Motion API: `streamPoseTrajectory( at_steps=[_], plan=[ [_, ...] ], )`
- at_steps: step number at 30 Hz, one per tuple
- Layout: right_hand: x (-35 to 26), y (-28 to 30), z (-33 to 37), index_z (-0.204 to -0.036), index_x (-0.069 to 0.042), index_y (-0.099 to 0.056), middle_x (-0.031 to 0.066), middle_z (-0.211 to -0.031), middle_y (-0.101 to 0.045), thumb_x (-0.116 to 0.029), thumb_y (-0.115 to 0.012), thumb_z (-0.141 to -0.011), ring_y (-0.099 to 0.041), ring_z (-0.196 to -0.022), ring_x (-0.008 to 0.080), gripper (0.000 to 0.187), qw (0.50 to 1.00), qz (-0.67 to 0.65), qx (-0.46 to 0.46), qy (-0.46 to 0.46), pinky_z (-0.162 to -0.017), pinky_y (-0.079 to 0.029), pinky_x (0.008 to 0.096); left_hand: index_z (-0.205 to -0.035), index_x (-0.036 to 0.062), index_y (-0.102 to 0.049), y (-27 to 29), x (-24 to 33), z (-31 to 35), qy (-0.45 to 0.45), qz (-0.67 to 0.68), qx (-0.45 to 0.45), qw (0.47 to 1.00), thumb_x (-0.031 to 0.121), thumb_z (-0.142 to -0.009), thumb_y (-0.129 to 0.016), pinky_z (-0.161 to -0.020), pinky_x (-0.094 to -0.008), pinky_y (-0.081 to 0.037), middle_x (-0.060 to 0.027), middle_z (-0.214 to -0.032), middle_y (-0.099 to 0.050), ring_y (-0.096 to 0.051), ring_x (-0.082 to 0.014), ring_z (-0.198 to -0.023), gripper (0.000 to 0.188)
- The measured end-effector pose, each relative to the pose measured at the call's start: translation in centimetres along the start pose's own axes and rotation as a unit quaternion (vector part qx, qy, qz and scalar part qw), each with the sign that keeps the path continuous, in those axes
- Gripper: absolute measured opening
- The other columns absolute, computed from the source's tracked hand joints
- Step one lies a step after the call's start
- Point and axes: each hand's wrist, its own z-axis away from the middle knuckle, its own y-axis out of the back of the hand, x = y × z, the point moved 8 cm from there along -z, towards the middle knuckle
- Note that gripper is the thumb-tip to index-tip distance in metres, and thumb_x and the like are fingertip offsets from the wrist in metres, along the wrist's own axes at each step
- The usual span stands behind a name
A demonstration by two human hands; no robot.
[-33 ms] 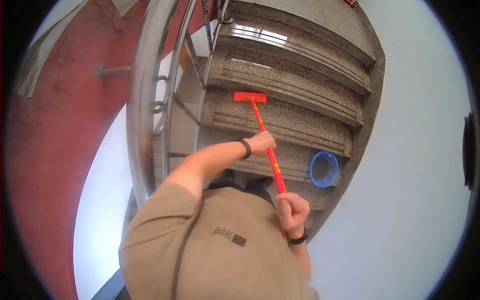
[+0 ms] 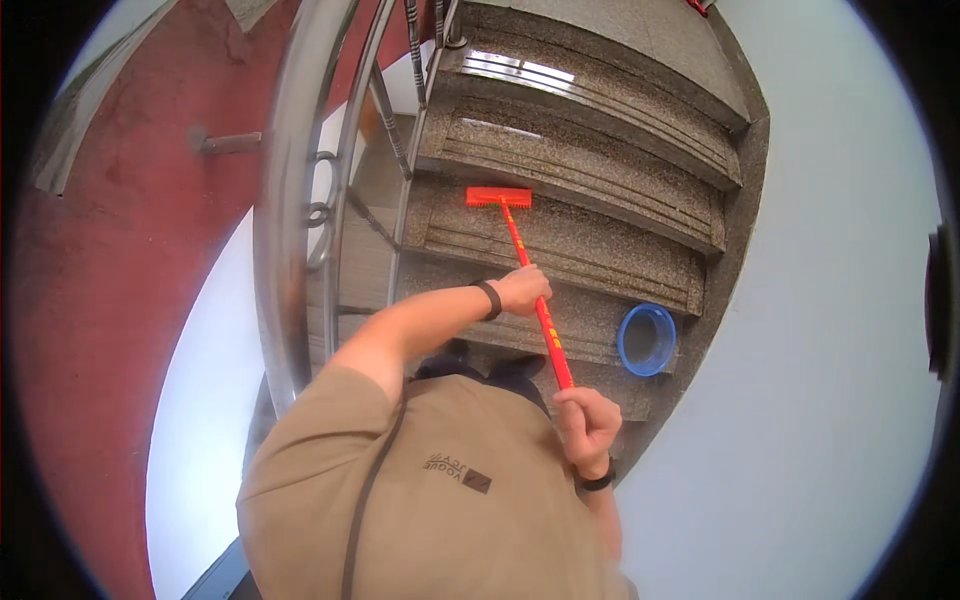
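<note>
Head cam, we're gripping a long red brush [image 2: 551, 332] with 2 hands, left hand [image 2: 522, 290] wrapping mid-handle, right hand [image 2: 588, 420] clenching the lower end, wide head sitting at the back of a speckled step [image 2: 600, 240], blue bucket [image 2: 660, 322] standing lower near the pale wall [image 2: 820, 300], metal railing [image 2: 290, 200] curving along our left.

Your left hand [image 2: 522, 290] covers a stretch of the red handle [image 2: 551, 338], and your right hand [image 2: 592, 420] hides its near end. The bristles on the red brush head [image 2: 499, 196] are too small for you to tell whether they touch the step [image 2: 590, 235]. You can't make out what the blue bucket [image 2: 667, 335] holds. Your shirt [image 2: 410, 520] hides most of your legs [image 2: 516, 373]. The top edge cuts off the handrail [image 2: 287, 220] and a small red thing [image 2: 701, 7].
</note>
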Motion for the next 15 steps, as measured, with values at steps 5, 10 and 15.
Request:
streamPoseTrajectory(
  at_steps=[5,10,15],
  plan=[
    [-1.8,2.8,2.9,-0.084,-0.001,-0.072,0.0082,-0.067,-0.065,0.002,-0.061,-0.080,-0.059,-0.053,0.0172,0.013,0.998,0.018,0.022,-0.050,-0.053,-0.044,0.0292,-0.067,0.0132,-0.068,0.4,4.2,1.8,0.024,0.051,0.033,0.998,0.026,-0.073,-0.071,-0.076,-0.0458,-0.047,-0.0128,-0.073,-0.067,-0.067,-0.0338,-0.083,0.014],
    [-5.7,4.3,2.9,-0.081,0.000,-0.072,0.0103,-0.068,-0.067,0.002,-0.061,-0.077,-0.062,-0.055,0.0203,0.012,0.994,-0.101,-0.004,-0.032,-0.054,-0.046,0.0299,-0.066,0.0127,-0.067,1.3,8.6,2.9,0.069,0.088,0.019,0.994,0.026,-0.072,-0.072,-0.075,-0.0450,-0.048,-0.0133,-0.072,-0.066,-0.065,-0.0347,-0.081,0.016],
    [-4.1,2.1,1.1,-0.081,-0.002,-0.072,0.0098,-0.069,-0.067,0.001,-0.061,-0.076,-0.063,-0.056,0.0228,0.012,0.998,-0.035,-0.049,0.004,-0.054,-0.047,0.0308,-0.066,0.0128,-0.066,3.1,5.5,4.1,0.039,0.083,0.117,0.989,0.029,-0.071,-0.073,-0.074,-0.0445,-0.046,-0.0112,-0.073,-0.065,-0.063,-0.0337,-0.078,0.018]
  ],
)
